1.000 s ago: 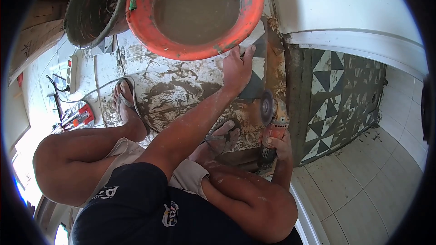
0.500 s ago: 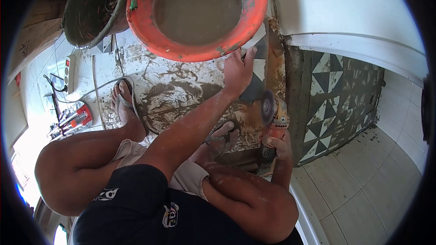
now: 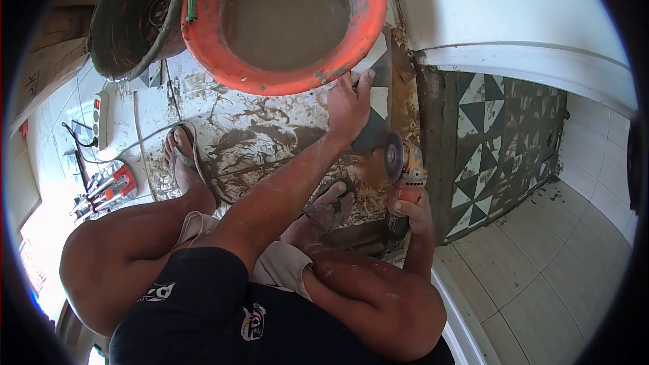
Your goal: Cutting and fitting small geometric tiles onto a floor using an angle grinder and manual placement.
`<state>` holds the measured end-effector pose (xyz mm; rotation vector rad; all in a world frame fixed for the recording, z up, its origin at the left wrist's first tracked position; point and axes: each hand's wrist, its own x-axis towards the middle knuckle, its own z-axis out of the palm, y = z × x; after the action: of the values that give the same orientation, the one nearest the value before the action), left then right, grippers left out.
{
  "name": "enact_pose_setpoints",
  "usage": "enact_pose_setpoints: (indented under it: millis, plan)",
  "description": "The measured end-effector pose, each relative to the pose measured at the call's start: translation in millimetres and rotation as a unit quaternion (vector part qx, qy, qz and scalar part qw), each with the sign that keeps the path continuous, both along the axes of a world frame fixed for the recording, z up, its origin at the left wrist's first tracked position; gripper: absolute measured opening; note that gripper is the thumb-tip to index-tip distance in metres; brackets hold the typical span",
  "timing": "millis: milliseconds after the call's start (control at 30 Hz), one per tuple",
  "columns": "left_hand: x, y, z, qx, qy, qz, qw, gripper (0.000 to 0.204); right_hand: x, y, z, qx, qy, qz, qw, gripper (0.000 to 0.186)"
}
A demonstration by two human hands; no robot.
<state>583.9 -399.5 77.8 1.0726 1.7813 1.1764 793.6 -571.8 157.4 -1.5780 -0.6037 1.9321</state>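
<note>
Only the view slides slightly; the angle grinder [image 3: 408,186] stays clamped in the right hand [image 3: 417,216], left of the mortar strip [image 3: 433,155]. Left hand's [image 3: 348,109] up by the red bucket's [image 3: 203,51] rim, fingers curled, grip unclear from here.

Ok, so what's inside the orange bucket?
The orange bucket holds murky grey-brown liquid. The liquid is opaque, so the bottom and anything sunk in it can't be seen. The bucket's far edge is cut off by the picture's top.
</note>
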Motion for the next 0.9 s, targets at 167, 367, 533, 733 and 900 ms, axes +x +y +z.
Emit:
enact_pose_setpoints:
  millis: [167, 367, 533, 733, 900]
  plan:
    - [-9, 0, 3, -0.018, -0.009, -0.001, 1.0, 0.048, -14, 2, 1, 0.027, 0.041, -0.019, 0.999, 0.044]
    - [-6, -1, 0, -0.051, 0.007, -0.032, 0.998, 0.045, -40, -33, 35, 0.062, 0.171, -0.227, 0.957, 0.066]
    - [-2, 0, 0, -0.045, -0.001, -0.009, 0.999, 0.051, -36, -55, 34, 0.038, 0.156, -0.299, 0.941, 0.062]
    - [-2, 0, 5, -0.045, -0.028, -0.016, 0.998, 0.052, -34, -65, 25, 0.017, 0.223, -0.345, 0.912, 0.058]
    - [-5, -1, 5, -0.045, 0.003, -0.026, 0.999, 0.045, -35, -66, 30, -0.013, 0.226, -0.358, 0.906, 0.059]
